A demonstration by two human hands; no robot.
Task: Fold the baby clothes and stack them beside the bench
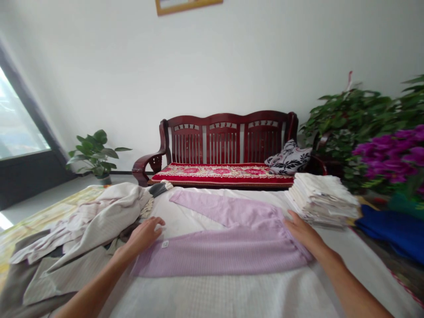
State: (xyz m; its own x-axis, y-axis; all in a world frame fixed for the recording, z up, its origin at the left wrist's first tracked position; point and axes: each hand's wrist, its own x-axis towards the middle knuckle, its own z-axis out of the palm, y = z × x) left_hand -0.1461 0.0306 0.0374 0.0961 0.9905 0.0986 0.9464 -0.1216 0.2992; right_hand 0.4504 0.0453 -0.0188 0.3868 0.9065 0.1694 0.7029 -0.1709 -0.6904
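Note:
A pair of lilac ribbed trousers (225,251) lies spread out on a white cloth (198,296), its legs pointing left and its gathered waistband on the right. A small white tag (164,244) shows on the nearer leg. My left hand (145,233) is just above the end of that leg, fingers loosely bent and apart, holding nothing. At the waistband, my right hand (302,230) rests against the fabric with its fingers stretched out; the fingertips are partly hard to make out.
Crumpled clothes (109,212) are heaped on the left. A stack of folded white cloths (321,198) stands at the back right, near blue fabric (391,229) and purple flowers (394,152). Behind are a red wooden bench (221,132), a patterned cushion (289,159) and a potted plant (99,154).

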